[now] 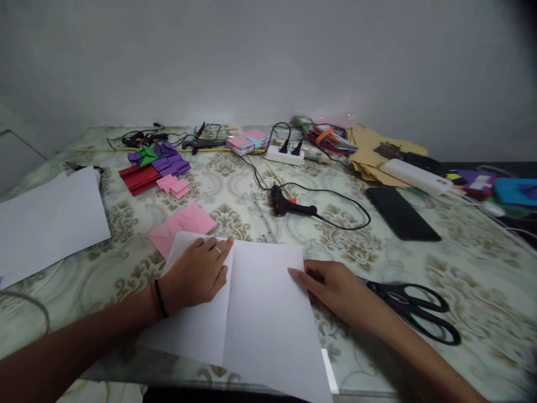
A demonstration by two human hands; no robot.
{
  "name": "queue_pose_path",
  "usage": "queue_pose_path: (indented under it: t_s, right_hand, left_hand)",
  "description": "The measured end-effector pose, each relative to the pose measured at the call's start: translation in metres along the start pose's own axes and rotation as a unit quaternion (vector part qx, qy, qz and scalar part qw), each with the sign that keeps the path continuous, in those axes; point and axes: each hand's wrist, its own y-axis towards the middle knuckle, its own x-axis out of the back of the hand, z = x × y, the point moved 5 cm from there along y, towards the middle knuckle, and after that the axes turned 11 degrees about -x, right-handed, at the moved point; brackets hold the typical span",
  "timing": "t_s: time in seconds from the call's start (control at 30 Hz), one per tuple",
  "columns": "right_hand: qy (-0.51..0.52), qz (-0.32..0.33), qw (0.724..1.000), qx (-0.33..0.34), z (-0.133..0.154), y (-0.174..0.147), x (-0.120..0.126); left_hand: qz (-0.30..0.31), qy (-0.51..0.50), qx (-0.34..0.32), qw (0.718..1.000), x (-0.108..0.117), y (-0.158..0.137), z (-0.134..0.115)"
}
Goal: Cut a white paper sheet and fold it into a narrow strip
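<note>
A sheet of white paper (pixel 268 313) with a crease down its middle lies at the table's front edge, its lower right part reaching past the edge. My left hand (pixel 201 268) rests on its left half, index finger stretched to the top of the crease, thumb apart, the other fingers partly bent. At the right edge, my right hand (pixel 329 282) grips the paper, thumb on top and fingers underneath, mostly hidden. Black-handled scissors (pixel 413 308) lie beside my right forearm, their blades partly hidden by it. Pink folded paper (pixel 184 221) sticks out from behind the white sheet.
A glue gun (pixel 289 204) with a looping cord lies beyond the paper. A black phone (pixel 403 212) is to the right. White sheets (pixel 50 218) lie at left, and colored folded papers (pixel 155 162) behind. A power strip (pixel 285 155) sits near the wall.
</note>
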Motion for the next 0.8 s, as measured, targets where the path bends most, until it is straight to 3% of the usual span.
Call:
queue_pose_path:
  t_s: [0.13, 0.33, 0.8]
  right_hand:
    - [0.033, 0.004, 0.999, -0.020, -0.0053, -0.0036, -0.0056]
    - [-0.016, -0.042, 0.999, 0.027, -0.0031, -0.0064, -0.0050]
    - [0.005, -0.023, 0.998, 0.052, -0.0005, -0.0111, -0.0051]
  left_hand:
    - [0.000, 0.000, -0.001, 1.000, 0.0009, -0.0003, 0.0001]
    - [0.010, 0.010, -0.001, 1.000, 0.0019, 0.0005, -0.0012]
    - [0.009, 0.007, -0.003, 1.000, 0.0027, 0.0023, -0.0033]
